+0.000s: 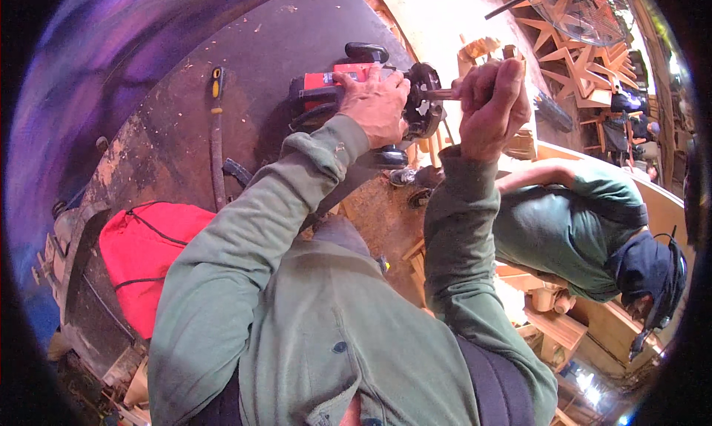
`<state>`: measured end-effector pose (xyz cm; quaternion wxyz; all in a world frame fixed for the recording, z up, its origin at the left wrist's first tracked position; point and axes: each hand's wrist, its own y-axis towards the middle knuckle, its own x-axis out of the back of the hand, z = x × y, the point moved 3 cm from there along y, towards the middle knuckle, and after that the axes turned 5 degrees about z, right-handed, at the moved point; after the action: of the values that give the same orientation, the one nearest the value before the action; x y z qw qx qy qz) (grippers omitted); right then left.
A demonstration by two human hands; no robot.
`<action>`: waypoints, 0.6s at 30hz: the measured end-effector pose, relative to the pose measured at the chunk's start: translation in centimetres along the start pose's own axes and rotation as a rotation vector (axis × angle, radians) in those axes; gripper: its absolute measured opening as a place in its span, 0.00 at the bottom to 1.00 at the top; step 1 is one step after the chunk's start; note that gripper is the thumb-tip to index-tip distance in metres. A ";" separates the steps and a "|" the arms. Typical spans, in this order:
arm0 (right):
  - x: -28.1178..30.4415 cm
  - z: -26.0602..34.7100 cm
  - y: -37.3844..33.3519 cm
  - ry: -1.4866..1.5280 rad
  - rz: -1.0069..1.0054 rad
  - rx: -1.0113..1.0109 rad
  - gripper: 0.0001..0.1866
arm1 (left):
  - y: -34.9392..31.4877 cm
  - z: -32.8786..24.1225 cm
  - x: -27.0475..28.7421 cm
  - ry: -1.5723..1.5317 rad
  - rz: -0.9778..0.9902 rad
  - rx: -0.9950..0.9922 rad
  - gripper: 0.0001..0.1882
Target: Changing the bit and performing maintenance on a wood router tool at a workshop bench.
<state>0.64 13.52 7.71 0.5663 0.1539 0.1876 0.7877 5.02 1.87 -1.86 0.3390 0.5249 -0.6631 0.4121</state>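
Observation:
A red and black handheld router (320,81) lies on its side on the dark tabletop (282,25), its round black base turned to the right. My left hand (372,103) is wrapped over the motor body and steadies it, fingers near the base. Closed in a fist, my right hand (493,103) holds a tool with a straight shaft (443,94). The shaft points left into the middle of the router's base; its tip and most of the handle are hidden.
Left on the table lie a file-like tool with a yellow and black handle (216,92) and a red drawstring bag (148,255). A person in a green shirt (564,218) bends close on my right. Wooden pieces (586,62) and a fan (586,18) are at the far right.

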 end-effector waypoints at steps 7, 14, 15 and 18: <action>0.7 0.2 -2.1 -0.142 0.046 -0.105 0.24 | -0.2 0.2 0.2 0.018 -0.001 0.007 0.39; 1.1 0.1 -1.9 -0.116 -0.030 -0.084 0.23 | 0.0 0.2 -0.1 0.013 -0.032 -0.005 0.39; 0.9 0.0 -1.3 -0.116 -0.033 -0.082 0.23 | 0.0 0.1 0.0 0.010 -0.027 -0.009 0.39; -0.5 0.1 0.2 -0.105 -0.038 -0.072 0.23 | -0.1 0.3 -0.1 0.007 -0.031 -0.003 0.39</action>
<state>0.63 12.96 7.85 0.5953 0.1709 0.1323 0.7739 5.11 1.68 -2.06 0.3484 0.5334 -0.6543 0.4075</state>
